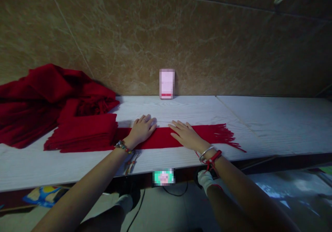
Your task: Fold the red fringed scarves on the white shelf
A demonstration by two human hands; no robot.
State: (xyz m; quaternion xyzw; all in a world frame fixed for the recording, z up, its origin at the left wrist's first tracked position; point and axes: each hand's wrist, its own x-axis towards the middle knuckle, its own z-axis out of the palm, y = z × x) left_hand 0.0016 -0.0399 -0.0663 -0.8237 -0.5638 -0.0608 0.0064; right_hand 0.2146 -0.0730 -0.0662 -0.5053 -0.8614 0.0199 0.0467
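A red scarf [163,138] lies in a flat strip along the white wood-grain table, its fringe spread out at the right end. My left hand [142,130] rests palm down on the strip with the fingers stretched toward the far edge. Farther right, my right hand [188,135] also lies flat on the cloth, its fingers extended to the left. Neither hand grips anything. Left of my left hand sits a folded stack of red scarves [85,130], which covers the strip's left end.
A big loose heap of red cloth [46,97] fills the table's left side. Against the brown marbled wall [181,35] leans a small blurred pink card or screen [167,83]. Below the table's front edge are my feet, a dark cable [137,209] and a blue-and-yellow package [44,195].
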